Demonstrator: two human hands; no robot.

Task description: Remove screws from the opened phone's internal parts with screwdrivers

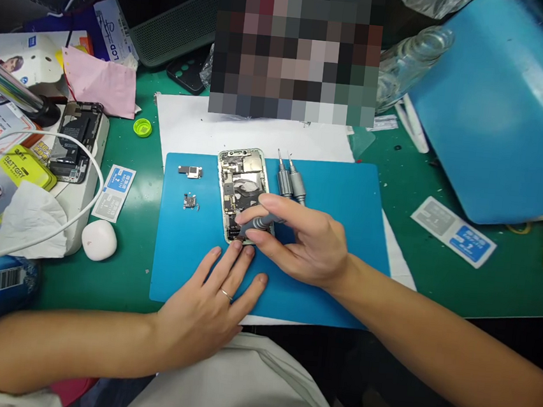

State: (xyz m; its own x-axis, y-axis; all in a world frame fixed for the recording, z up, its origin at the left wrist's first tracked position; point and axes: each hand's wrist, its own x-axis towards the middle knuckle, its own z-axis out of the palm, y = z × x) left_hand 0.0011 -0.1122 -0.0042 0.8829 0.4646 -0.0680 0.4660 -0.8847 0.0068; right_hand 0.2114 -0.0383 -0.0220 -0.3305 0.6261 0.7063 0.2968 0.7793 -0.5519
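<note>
An opened phone (242,185) with its inner parts bare lies on the blue mat (189,259). My right hand (304,238) grips a grey screwdriver (262,223) over the phone's lower end; its tip is hard to make out there. With fingers stretched out, my left hand (219,294) rests on the mat, fingertips at the phone's bottom edge. Two more screwdrivers (290,180) lie to the right of the phone. Left of it sit a small metal shield plate (190,172) and a little part with tiny screws (190,201).
Leftward are another opened phone (73,139), a white cable (88,160), a white rounded case (99,240) and a green cap (142,128). A glass jar (412,67), a large blue sheet (487,109) and a blue-grey card (454,232) lie on the right. A pixelated block hides the back middle.
</note>
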